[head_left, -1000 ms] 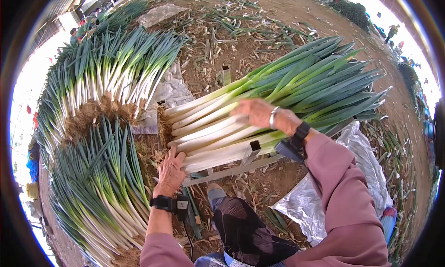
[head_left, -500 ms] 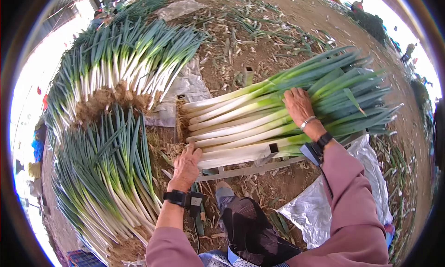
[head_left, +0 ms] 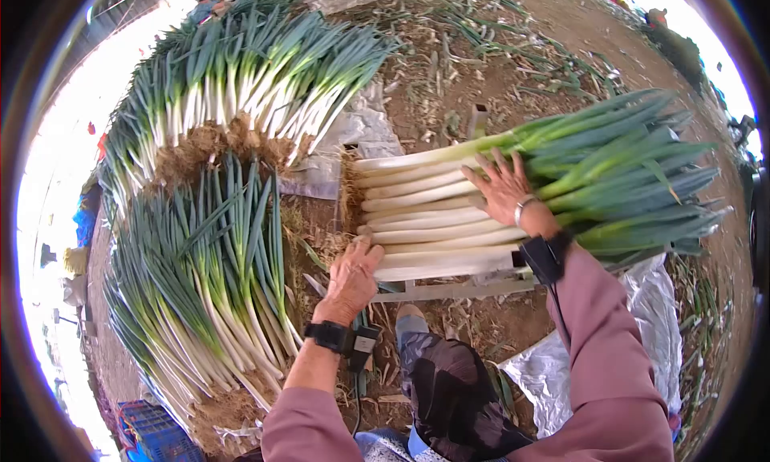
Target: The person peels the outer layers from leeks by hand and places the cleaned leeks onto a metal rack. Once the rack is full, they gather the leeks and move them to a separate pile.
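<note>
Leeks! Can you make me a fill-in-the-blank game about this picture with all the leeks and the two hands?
1. The right hand lies flat on top of the bundle of leeks, with its fingers ____.
2. The left hand presses against the ____ ends of that bundle.
3. Each wrist wears a ____ band.
4. The leek piles beside the left hand lie on the ____.

Missing words: spread; root; black; ground

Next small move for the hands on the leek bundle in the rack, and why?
Probably push the left hand in to square up the root ends: it sits flat against the butt ends of the leek bundle, which look uneven, while the right hand lies spread on top of the white stalks, steadying them in the metal rack.
</note>
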`<control>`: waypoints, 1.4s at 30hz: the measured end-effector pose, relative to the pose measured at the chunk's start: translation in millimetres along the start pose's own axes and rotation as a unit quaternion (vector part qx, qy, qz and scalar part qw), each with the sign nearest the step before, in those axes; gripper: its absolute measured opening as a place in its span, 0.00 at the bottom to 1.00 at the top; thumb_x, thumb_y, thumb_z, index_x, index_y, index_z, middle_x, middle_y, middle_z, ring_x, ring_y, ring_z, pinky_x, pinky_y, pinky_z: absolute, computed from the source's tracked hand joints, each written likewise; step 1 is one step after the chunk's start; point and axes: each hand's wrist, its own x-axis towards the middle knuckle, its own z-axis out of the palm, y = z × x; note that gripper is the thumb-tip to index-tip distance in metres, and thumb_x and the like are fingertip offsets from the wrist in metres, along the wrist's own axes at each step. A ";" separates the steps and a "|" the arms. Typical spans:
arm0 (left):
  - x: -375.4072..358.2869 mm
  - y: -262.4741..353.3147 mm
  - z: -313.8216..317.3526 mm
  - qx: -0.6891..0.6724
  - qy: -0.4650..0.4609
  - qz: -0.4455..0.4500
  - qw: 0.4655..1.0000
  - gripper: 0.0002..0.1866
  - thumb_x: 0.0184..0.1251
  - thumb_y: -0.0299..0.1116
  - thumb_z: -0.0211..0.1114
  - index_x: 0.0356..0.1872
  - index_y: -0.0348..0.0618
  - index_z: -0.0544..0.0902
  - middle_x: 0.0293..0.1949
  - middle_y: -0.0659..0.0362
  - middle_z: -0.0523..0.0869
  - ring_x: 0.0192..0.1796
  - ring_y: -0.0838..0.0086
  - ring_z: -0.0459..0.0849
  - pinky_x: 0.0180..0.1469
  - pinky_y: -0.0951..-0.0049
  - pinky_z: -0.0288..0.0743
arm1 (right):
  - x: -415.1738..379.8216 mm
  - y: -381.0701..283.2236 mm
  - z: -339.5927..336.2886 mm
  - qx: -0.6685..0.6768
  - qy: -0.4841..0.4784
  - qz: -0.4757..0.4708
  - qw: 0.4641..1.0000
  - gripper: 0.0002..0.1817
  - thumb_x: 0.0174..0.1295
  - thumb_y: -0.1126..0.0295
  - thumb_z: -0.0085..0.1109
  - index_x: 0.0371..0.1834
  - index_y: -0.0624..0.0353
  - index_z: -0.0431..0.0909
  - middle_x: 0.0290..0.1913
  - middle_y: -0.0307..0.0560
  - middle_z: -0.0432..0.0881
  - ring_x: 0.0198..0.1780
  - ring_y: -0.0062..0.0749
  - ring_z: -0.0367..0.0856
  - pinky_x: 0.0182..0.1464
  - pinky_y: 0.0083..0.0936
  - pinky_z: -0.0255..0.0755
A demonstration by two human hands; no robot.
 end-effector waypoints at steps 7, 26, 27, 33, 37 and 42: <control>2.2 -2.8 0.1 -0.025 0.010 -0.014 1.000 0.16 0.54 0.21 0.53 0.46 0.41 0.77 0.65 0.46 0.69 0.58 0.50 0.74 0.58 0.53 0.70 | 2.7 2.3 -2.1 -0.024 0.036 -0.020 0.999 0.36 0.64 0.43 0.46 0.75 0.35 0.50 0.77 0.46 0.46 0.77 0.52 0.39 0.73 0.59 0.28; -0.6 -5.0 20.7 -0.058 0.005 -0.032 0.998 0.27 0.53 0.22 0.52 0.59 0.40 0.72 0.64 0.45 0.68 0.63 0.53 0.70 0.63 0.54 0.64 | -53.4 93.2 20.3 -0.128 0.182 0.048 0.974 0.14 0.69 0.59 0.44 0.36 0.55 0.74 0.34 0.52 0.82 0.43 0.46 0.76 0.49 0.41 0.61; -2.1 -0.3 17.1 -0.041 0.010 -0.027 0.999 0.27 0.54 0.23 0.53 0.60 0.40 0.71 0.64 0.44 0.68 0.62 0.54 0.71 0.63 0.55 0.64 | -52.1 99.0 22.8 -0.132 0.169 0.051 0.975 0.14 0.70 0.59 0.43 0.38 0.56 0.74 0.34 0.52 0.82 0.43 0.46 0.76 0.50 0.41 0.61; -58.4 3.9 -15.6 0.014 0.119 0.052 0.991 0.24 0.59 0.26 0.54 0.59 0.40 0.72 0.63 0.43 0.69 0.60 0.57 0.73 0.62 0.56 0.65 | -41.6 138.7 24.6 -0.082 0.180 -0.056 0.979 0.13 0.68 0.60 0.44 0.44 0.55 0.75 0.43 0.51 0.80 0.44 0.47 0.75 0.53 0.40 0.62; -186.5 -32.9 -97.5 -0.004 0.098 -0.010 0.995 0.20 0.62 0.24 0.49 0.57 0.39 0.74 0.51 0.45 0.80 0.50 0.61 0.80 0.59 0.58 0.70 | -30.1 140.1 -25.1 -0.030 0.212 -0.077 0.974 0.13 0.64 0.64 0.53 0.47 0.58 0.76 0.51 0.53 0.79 0.53 0.51 0.75 0.56 0.42 0.65; -376.7 -88.5 -152.3 -0.038 0.132 -0.302 0.943 0.13 0.61 0.26 0.59 0.46 0.37 0.80 0.41 0.49 0.85 0.44 0.61 0.85 0.47 0.63 0.78 | -25.5 -60.8 -148.5 0.254 0.170 -0.183 0.934 0.12 0.62 0.69 0.56 0.47 0.62 0.77 0.47 0.47 0.81 0.51 0.33 0.78 0.57 0.27 0.68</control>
